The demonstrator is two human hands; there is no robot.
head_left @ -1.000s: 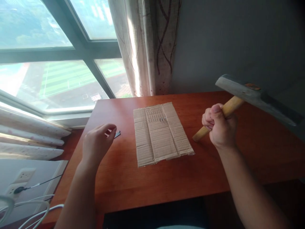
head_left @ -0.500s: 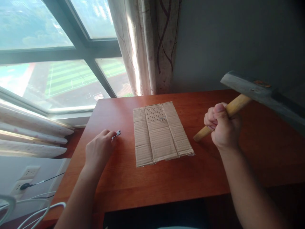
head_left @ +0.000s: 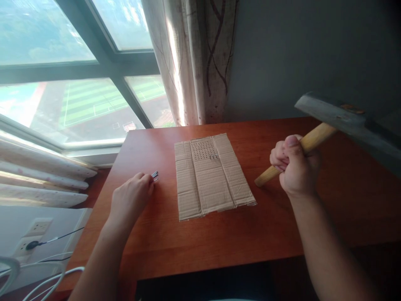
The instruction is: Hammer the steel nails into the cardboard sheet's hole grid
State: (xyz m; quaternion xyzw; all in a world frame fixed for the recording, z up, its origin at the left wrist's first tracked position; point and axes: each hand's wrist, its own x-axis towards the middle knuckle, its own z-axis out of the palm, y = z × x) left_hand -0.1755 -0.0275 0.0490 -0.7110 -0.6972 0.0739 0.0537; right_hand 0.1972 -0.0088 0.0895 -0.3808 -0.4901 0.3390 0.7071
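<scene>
At the left of the cardboard, my left hand (head_left: 131,194) is closed, its fingertips down at a small bunch of metal nails (head_left: 155,174) on the table. The grip itself is mostly hidden behind the knuckles. My right hand (head_left: 296,167) is wrapped round the wooden handle of a hammer (head_left: 316,137), held raised to the right of the cardboard with its big metal head up and away. Between the hands lies a creased piece of cardboard (head_left: 214,179). A grid of dark dots marks its far part, and a few nails (head_left: 214,157) stand at the grid's near edge.
Everything lies on a reddish-brown wooden table (head_left: 175,244). A window (head_left: 94,100) and curtains (head_left: 191,62) border it at the far left. White cables (head_left: 62,274) and a wall socket (head_left: 39,227) are at the lower left. A dark wall rises behind the table.
My left fingers have shifted slightly over the nails, and one nail now shows apart from the bunch. My right hand and the hammer have moved slightly to the right.
</scene>
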